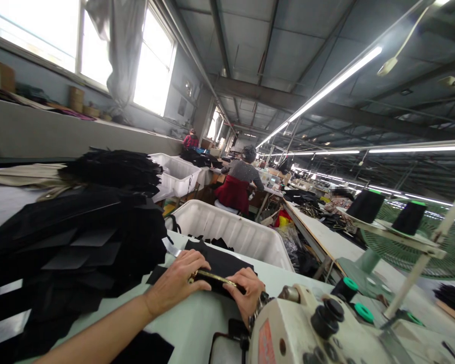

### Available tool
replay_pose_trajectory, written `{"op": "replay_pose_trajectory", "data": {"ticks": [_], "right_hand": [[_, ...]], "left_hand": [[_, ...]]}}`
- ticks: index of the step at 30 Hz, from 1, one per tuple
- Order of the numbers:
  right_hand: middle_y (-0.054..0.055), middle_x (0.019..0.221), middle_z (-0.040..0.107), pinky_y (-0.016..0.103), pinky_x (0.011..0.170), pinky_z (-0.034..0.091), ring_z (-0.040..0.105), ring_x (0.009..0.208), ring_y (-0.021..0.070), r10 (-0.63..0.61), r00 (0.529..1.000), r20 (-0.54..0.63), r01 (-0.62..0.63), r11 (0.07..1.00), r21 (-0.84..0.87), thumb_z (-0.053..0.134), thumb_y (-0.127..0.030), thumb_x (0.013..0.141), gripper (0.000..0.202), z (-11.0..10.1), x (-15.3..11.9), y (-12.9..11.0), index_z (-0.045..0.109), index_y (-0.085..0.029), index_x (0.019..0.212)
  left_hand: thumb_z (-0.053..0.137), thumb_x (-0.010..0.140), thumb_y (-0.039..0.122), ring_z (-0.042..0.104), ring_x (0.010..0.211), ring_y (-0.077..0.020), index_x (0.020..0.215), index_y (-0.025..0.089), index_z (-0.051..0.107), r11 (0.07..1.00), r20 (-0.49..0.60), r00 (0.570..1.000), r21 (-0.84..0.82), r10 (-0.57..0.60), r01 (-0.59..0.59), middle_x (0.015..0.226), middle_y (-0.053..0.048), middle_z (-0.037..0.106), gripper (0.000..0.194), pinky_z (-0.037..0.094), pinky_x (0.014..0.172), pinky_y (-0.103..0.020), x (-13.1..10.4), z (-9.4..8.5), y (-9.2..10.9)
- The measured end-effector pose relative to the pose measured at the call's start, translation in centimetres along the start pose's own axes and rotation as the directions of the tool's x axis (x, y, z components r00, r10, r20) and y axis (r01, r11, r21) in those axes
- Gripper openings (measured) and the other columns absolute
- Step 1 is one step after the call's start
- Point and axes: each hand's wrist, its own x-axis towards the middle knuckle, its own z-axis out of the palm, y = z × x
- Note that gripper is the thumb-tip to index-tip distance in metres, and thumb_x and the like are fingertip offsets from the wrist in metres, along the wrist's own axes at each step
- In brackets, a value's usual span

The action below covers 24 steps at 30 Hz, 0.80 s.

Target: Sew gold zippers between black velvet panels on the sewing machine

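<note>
My left hand (pixel 178 283) presses down on a black fabric piece (pixel 220 263) that lies on the pale green table (pixel 189 323). A gold zipper (pixel 216 278) runs along the fabric's near edge, pinched at its left end by my left fingers. My right hand (pixel 248 293) grips the zipper's right end and the fabric, close beside the cream sewing machine head (pixel 307 328). Both hands hold the same piece, a short span apart.
A tall heap of black cut pieces (pixel 79 237) fills the table's left. A white plastic bin (pixel 231 230) stands beyond the fabric. Black thread cones (pixel 366 205) sit on a stand at right, with a green fan (pixel 432 247) behind. A seated person (pixel 238 182) works farther ahead.
</note>
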Motion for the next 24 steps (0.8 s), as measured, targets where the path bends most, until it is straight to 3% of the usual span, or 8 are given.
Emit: {"op": "replay_pose_trajectory", "data": {"ticks": [3, 9, 15, 19, 24], "right_hand": [[-0.001, 0.069, 0.068, 0.027, 0.06, 0.045, 0.061, 0.066, 0.0182, 0.0, 1.0, 0.001, 0.0, 1.0, 0.007, 0.069, -0.03, 0.086, 0.011, -0.2, 0.0, 0.2, 0.08, -0.028, 0.083], [0.002, 0.07, 0.067, 0.032, 0.061, 0.047, 0.062, 0.067, 0.0222, 0.018, 1.0, -0.009, -0.017, 1.0, 0.019, 0.065, -0.03, 0.086, 0.014, -0.1, 0.0, 0.4, 0.08, -0.029, 0.086], [0.0, 0.069, 0.066, 0.029, 0.059, 0.048, 0.063, 0.067, 0.0201, 0.015, 1.0, 0.007, -0.016, 0.999, 0.043, 0.068, -0.03, 0.085, 0.011, 0.2, -0.3, 0.2, 0.079, -0.029, 0.084], [0.0, 0.075, 0.066, 0.028, 0.058, 0.048, 0.063, 0.066, 0.0187, 0.037, 0.999, 0.016, -0.038, 0.998, 0.05, 0.068, -0.035, 0.086, 0.01, 0.2, -0.3, 0.6, 0.077, -0.03, 0.088], [0.001, 0.073, 0.064, 0.03, 0.064, 0.049, 0.059, 0.067, 0.0164, 0.06, 0.998, -0.027, -0.059, 0.998, 0.037, 0.063, -0.046, 0.092, 0.029, -0.2, -0.2, 1.5, 0.07, -0.021, 0.079]], "left_hand": [[0.066, 0.094, 0.019, 0.06, 0.088, -0.0188, 0.095, 0.02, 0.068, 1.0, 0.022, 1.0, -0.019, 0.019, -0.019, 0.092, 0.0, 0.065, 0.003, 0.046, 0.083, -0.033, 0.2, -0.3, -0.2], [0.052, 0.102, 0.02, 0.059, 0.083, -0.0189, 0.089, 0.017, 0.065, 0.998, 0.001, 0.998, 0.011, 0.065, -0.065, 0.084, -0.001, 0.062, 0.018, 0.046, 0.075, -0.032, 0.4, -0.3, 0.1], [0.048, 0.106, 0.025, 0.058, 0.076, -0.0165, 0.1, 0.022, 0.067, 0.976, 0.015, 0.984, 0.129, 0.175, -0.175, 0.078, 0.001, 0.064, 0.02, 0.037, 0.091, -0.037, 0.6, -0.8, 0.6], [0.043, 0.106, 0.02, 0.056, 0.075, -0.0178, 0.089, 0.02, 0.065, 0.965, -0.016, 0.982, 0.189, 0.189, -0.183, 0.077, 0.0, 0.063, 0.027, 0.035, 0.089, -0.038, 0.6, -0.8, 0.5], [0.04, 0.107, 0.018, 0.056, 0.075, -0.0185, 0.091, 0.018, 0.063, 0.949, -0.042, 0.972, 0.229, 0.23, -0.215, 0.079, -0.001, 0.063, 0.029, 0.035, 0.089, -0.039, 0.6, -1.1, -0.2]]}}
